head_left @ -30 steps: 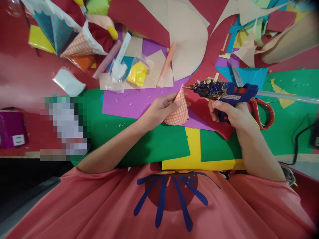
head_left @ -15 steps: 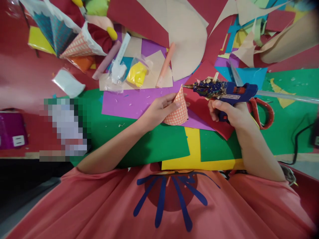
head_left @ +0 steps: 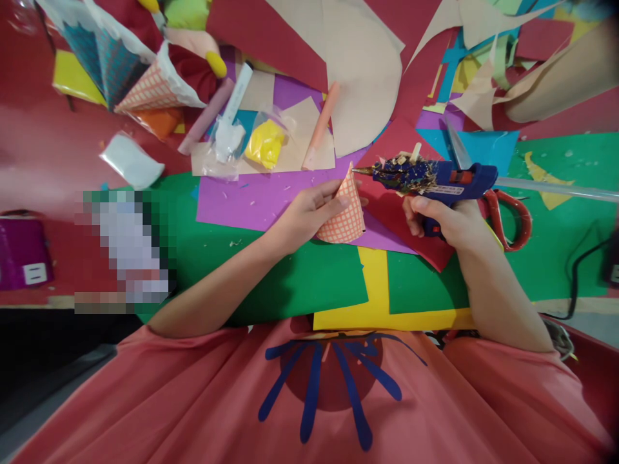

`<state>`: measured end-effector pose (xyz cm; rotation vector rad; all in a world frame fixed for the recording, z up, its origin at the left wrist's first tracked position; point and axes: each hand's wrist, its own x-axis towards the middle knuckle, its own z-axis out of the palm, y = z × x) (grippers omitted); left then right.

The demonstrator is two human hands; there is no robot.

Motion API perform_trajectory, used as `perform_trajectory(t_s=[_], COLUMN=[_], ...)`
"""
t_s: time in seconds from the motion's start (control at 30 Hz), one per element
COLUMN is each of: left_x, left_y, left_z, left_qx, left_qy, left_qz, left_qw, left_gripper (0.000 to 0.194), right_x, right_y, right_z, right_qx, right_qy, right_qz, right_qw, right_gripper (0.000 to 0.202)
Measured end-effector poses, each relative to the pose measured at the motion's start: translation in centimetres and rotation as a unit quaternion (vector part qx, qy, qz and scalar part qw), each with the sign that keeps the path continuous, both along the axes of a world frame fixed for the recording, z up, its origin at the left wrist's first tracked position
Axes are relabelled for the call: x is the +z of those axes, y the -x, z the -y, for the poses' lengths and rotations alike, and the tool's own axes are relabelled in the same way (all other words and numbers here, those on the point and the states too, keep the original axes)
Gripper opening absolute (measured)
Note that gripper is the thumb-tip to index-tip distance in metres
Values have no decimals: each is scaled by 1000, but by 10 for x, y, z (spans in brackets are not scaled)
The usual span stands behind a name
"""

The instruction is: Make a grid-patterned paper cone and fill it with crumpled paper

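My left hand (head_left: pixel 314 216) pinches a small orange-and-cream checked paper cone (head_left: pixel 344 216), its point upward and its wide end down. Some of those fingers are hidden behind the cone. In my right hand (head_left: pixel 445 219) is a blue glue gun (head_left: pixel 447 180), gripped by its handle. Dried glue and scraps crust its front part, and a clear glue stick (head_left: pixel 546 187) sticks out of the back. The metal nozzle is right beside the cone's tip; whether they touch I cannot tell. Red-handled scissors (head_left: pixel 520 241) lie behind my right wrist.
Green sheets (head_left: pixel 300 283), a purple sheet (head_left: pixel 232 200) and a red sheet (head_left: pixel 430 248) cover the table. Farther off lie yellow clay (head_left: pixel 265 145) in plastic, chalk-like sticks (head_left: pixel 323 122) and finished-looking checked cones (head_left: pixel 159 84). A dark cable (head_left: pixel 575 277) runs at the right.
The glue gun has shifted very slightly left, its nozzle staying by the cone's tip. My left hand and the cone have hardly moved.
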<state>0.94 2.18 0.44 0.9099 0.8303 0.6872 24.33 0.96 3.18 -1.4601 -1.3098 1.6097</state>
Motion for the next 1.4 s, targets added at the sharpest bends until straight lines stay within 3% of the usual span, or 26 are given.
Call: perform_trajectory(t_s=[1.4], left_x=[-6], left_y=[3], left_z=[-4], left_qx=[29], left_qy=[-19], left_qz=[7], left_qw=[999], left_gripper=[36], right_x=[2], right_y=[0], right_z=[0], right_qx=[34], right_qy=[11], right_qz=[63], right_qw=[997], right_gripper=[37])
